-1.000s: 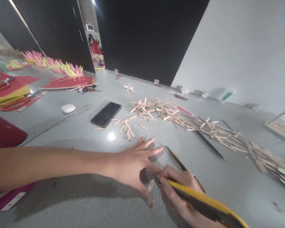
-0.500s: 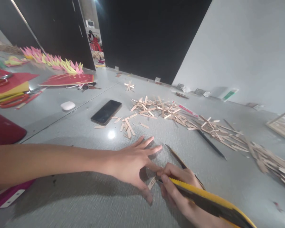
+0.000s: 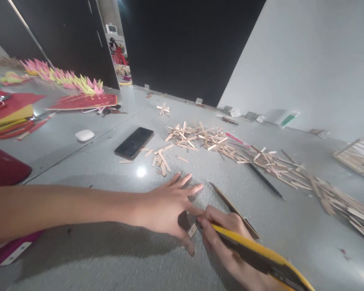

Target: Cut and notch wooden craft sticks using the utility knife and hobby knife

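Note:
My left hand (image 3: 166, 206) lies on the grey surface with its fingers spread. Its thumb and index finger are on either side of a small flat wooden piece (image 3: 193, 230) with a dark outline marked on it. My right hand (image 3: 227, 238) is closed around a yellow and black utility knife (image 3: 248, 246), whose front end is at that wooden piece, close to my left index fingertip. The blade tip is too small to make out. Just beyond my right hand lies a thin, dark pointed tool (image 3: 227, 200).
A pile of wooden stick pieces (image 3: 197, 135) runs rightward into longer strips (image 3: 342, 202). A black phone (image 3: 134, 143), a white case (image 3: 84, 135), a black pen (image 3: 267, 182) and orange-handled scissors (image 3: 13, 130) lie around. A red object (image 3: 6, 165) stands left.
The whole view has shifted slightly. Both hands keep nearly the same pose, and the knife's front end stays at the small wooden piece.

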{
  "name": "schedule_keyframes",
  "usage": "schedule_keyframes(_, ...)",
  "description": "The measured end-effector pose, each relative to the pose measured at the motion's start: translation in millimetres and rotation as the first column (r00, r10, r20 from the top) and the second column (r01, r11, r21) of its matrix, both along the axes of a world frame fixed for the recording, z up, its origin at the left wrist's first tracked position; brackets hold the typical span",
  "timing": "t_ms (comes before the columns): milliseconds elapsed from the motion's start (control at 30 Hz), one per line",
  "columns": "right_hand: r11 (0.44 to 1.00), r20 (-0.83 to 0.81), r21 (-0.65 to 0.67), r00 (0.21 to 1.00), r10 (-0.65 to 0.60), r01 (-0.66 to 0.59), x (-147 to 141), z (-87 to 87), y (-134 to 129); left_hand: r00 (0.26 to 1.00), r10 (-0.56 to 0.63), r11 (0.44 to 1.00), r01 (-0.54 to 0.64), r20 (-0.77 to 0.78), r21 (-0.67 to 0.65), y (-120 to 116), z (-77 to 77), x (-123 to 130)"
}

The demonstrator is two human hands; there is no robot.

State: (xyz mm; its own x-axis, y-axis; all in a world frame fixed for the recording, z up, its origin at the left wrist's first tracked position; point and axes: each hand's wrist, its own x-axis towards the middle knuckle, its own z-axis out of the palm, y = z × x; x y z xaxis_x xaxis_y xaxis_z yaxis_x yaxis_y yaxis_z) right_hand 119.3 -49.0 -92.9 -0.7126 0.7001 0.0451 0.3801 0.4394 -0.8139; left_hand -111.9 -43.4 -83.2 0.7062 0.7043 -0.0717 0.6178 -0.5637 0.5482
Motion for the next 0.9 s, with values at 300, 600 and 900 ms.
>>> schedule_keyframes(300,0.996,-0.026,-0.041,0.997,0.075,-0.076,3,-3.1,6,0.999,0.025,0.998,-0.027,-0.043,-0.054,0,2.9,2)
schedule_keyframes(600,0.991,-0.033,-0.12,0.998,0.047,-0.051,3,-0.2,3,1.0,-0.011,0.998,0.01,-0.015,-0.061,-2,6.5,-4)
schedule_keyframes(900,0.98,-0.094,-0.117,0.98,-0.175,0.163,7,-2.1,-2,0.985,0.046,0.98,-0.077,0.166,0.185,-4,-3.3,-4)
